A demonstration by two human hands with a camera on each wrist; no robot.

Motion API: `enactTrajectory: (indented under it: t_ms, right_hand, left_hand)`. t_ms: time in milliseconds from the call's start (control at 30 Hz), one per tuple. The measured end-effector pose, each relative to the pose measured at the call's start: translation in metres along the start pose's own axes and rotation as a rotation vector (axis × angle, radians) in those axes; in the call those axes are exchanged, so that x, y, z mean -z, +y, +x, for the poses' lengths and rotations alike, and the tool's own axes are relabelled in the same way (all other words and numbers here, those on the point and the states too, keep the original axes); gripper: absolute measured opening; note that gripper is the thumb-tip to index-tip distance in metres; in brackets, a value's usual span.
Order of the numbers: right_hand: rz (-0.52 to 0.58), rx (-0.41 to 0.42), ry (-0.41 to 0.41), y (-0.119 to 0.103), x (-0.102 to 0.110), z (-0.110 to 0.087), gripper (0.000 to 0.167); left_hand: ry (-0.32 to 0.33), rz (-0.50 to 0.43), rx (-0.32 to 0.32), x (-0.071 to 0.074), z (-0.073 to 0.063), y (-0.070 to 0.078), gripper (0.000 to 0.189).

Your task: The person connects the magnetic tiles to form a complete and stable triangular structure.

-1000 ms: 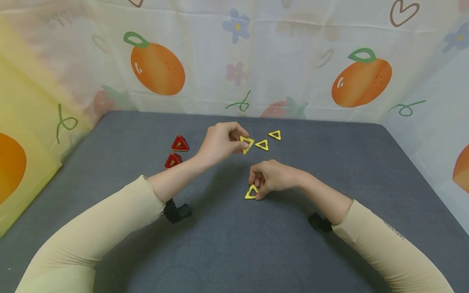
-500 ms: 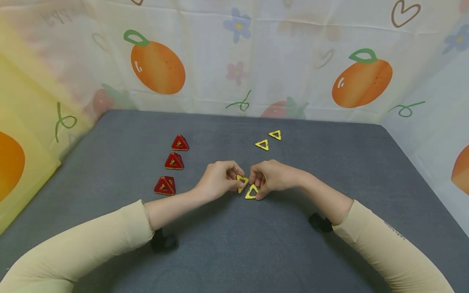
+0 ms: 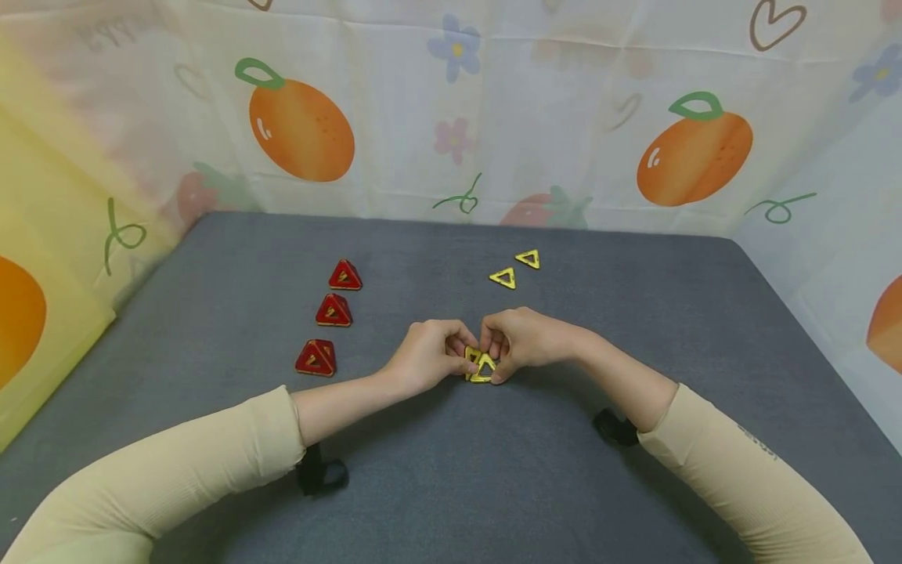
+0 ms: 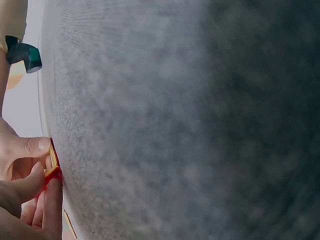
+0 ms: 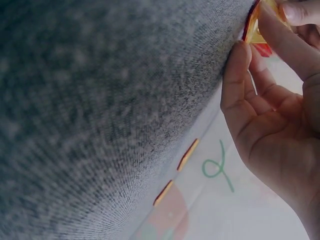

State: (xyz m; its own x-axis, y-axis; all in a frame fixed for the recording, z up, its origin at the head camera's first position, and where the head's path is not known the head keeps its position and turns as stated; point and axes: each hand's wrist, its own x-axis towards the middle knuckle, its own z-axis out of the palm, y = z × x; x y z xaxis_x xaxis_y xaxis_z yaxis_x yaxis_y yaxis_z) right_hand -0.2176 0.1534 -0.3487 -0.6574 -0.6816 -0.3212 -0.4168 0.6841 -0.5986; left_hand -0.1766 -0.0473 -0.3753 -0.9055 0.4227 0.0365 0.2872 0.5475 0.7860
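Note:
Near the middle of the table, two yellow triangular magnetic tiles meet between the hands. My right hand (image 3: 528, 338) pinches the flat-lying tile (image 3: 481, 380) at its right side with thumb and fingertips. From the left, my left hand (image 3: 426, 356) pinches a second tile (image 3: 470, 351), tilted up against the first one's left edge and partly hidden by the thumb. The left wrist view shows the raised tile (image 4: 51, 174) edge-on, its other face red. In the right wrist view, the fingertips surround the yellow face of a tile (image 5: 254, 34).
Red pyramids stand in a row on the left: a far one (image 3: 345, 277), a middle one (image 3: 334, 312) and a near one (image 3: 317, 359). Farther back lie two more yellow triangles, one nearer (image 3: 512, 278) and one farther (image 3: 537, 259). A printed curtain (image 3: 395, 180) hangs behind the grey table (image 3: 451, 486).
My left hand has brought its yellow tile from the back of the table toward me, then right, against the other tile. The right hand has stayed in place.

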Motion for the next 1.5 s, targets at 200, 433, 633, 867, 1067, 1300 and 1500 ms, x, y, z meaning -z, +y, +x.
enactTrajectory:
  t_ms: [200, 433, 633, 867, 1067, 1300, 1500]
  right_hand:
    - [-0.003, -0.012, 0.003, -0.001, 0.000, 0.000, 0.037]
    - [0.012, -0.026, 0.003, -0.001, 0.000, 0.000, 0.038]
    - [0.023, -0.037, -0.001, -0.001, 0.000, 0.001, 0.040]
    - [0.031, -0.042, 0.000, 0.000, 0.000, 0.001, 0.041]
    - [0.017, -0.031, 0.012, 0.000, 0.000, 0.001, 0.041]
    - [0.021, -0.021, 0.008, 0.000, 0.001, -0.001, 0.040]
    - [0.025, -0.019, 0.007, 0.005, 0.011, -0.004, 0.033]
  left_hand:
    - [-0.057, -0.002, -0.022, 0.001, 0.000, -0.006, 0.038]
    - [-0.125, -0.032, -0.056, 0.001, 0.004, -0.015, 0.045]
    - [-0.139, -0.030, -0.086, 0.000, 0.006, -0.020, 0.046]
    - [-0.171, -0.071, -0.100, 0.000, 0.006, -0.024, 0.051]
    - [-0.165, -0.060, -0.078, -0.001, 0.007, -0.025, 0.050]
    - [-0.166, -0.053, -0.081, -0.001, 0.007, -0.024, 0.048]
    - [-0.168, -0.042, -0.090, 0.000, 0.006, -0.023, 0.047]
